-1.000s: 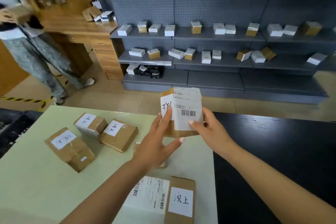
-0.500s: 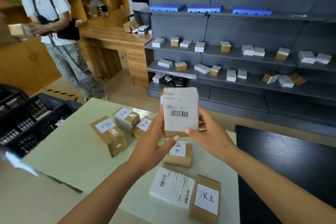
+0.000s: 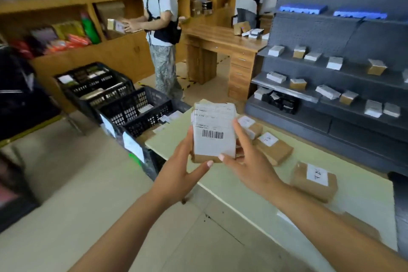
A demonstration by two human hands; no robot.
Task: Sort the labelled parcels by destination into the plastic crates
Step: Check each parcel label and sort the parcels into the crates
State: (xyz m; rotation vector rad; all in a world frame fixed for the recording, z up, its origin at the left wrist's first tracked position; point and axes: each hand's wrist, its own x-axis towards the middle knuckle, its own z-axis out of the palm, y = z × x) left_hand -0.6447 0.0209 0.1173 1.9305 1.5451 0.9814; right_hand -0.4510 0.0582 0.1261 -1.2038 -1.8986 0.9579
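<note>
1. Both hands, left hand [image 3: 183, 168] and right hand [image 3: 249, 161], clasp one parcel [image 3: 213, 132] upright between them above the bench [image 3: 220, 181] edge, fingers curled round its sides.
2. Its barcode label faces the person, probably so the destination can be checked.
3. Black plastic crates [image 3: 136, 108] stand just left of the bench; more labelled parcels [image 3: 313, 181] lie on it.
4. Compared with half a second ago, the view has swung left, bringing the crates closer to centre; the grip looks unchanged.

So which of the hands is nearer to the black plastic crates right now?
Left. The left hand grips the parcel on the side facing the black crates; the right hand holds its far side.
</note>
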